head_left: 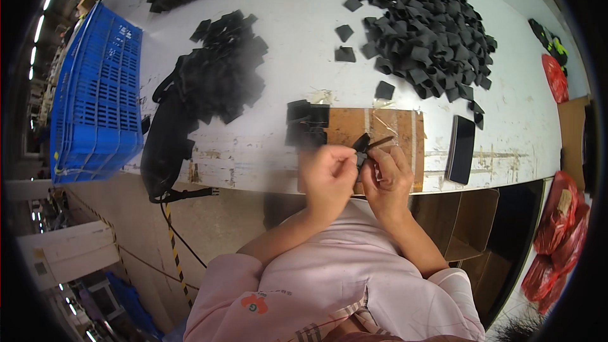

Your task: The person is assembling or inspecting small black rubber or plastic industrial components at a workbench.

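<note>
My left hand (pixel 332 176) and my right hand (pixel 387 177) meet over a brown board (pixel 405 128) at the table's near edge. Between the fingertips of both is a small black fabric piece (pixel 361 157), pinched closed from each side. A thin dark brown stick-like tool (pixel 380 142) juts out from the fingers of my right hand; its kind cannot be made out. Left of centre on the board lie several flat black fabric pieces (pixel 308 117), just beyond my left hand. The outer side of the left hand is smeared by motion.
A large heap of black fabric loops (pixel 430 31) covers the far right of the white table (pixel 291 44). Another dark pile (pixel 221 73) and a black strapped bag (pixel 166 152) lie left, by a blue crate (pixel 101 98). A phone (pixel 461 150) rests right of the board.
</note>
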A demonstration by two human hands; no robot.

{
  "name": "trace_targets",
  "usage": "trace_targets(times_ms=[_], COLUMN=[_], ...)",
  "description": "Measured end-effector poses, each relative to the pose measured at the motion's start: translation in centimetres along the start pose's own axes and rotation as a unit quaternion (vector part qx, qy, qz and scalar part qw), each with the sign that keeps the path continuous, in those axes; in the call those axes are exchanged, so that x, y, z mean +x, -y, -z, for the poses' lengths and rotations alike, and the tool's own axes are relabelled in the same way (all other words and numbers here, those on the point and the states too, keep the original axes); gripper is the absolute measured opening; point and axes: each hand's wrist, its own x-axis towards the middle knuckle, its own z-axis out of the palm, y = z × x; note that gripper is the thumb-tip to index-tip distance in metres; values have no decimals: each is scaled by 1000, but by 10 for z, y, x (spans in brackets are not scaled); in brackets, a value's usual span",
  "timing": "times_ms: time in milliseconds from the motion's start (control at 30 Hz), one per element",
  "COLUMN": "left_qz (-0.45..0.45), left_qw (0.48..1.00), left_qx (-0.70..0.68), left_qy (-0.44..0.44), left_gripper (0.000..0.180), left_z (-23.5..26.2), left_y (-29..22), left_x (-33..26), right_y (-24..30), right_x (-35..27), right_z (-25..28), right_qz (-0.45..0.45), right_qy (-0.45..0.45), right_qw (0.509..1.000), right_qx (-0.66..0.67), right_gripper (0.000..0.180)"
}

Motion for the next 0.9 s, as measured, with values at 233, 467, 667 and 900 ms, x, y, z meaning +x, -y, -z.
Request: trace_targets(times_ms=[233,467,667,900], left_qz=[303,83,329,176], left_qw=[801,962,589,887], left_qx=[-462,-249,-676,-377], left_qy=[231,80,296,199], left_gripper=[15,23,24,23], left_z=[15,-1,8,11], left_y=[-21,-39,-55,-31], left_x=[12,17,47,32], right_y=[-3,20,18,-1], right_x=[8,36,82,63], right_z=[24,49,52,39], right_qz=[-352,-276,-264,-200], right_qy=[77,204,278,239], right_qw=[800,798,759,803], right_qx=[480,495,527,508], right_gripper=[4,25,27,27])
